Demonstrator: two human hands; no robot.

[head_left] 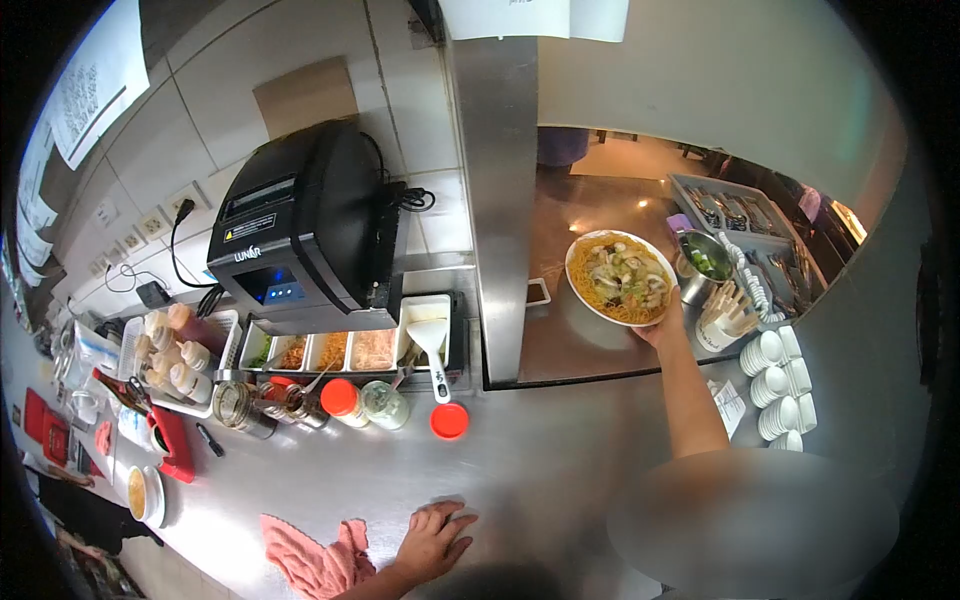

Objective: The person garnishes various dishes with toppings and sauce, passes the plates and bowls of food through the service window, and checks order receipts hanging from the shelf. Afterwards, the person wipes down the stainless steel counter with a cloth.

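Black "LUNAR" printer [312, 215], right fingers [661, 328] holding noodle plate [571, 270]

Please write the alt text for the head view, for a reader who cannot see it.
The right hand holds a white dish of noodles; the left hand rests on a steel counter beside a pink cloth. A black printer and squeeze bottles stand at left.
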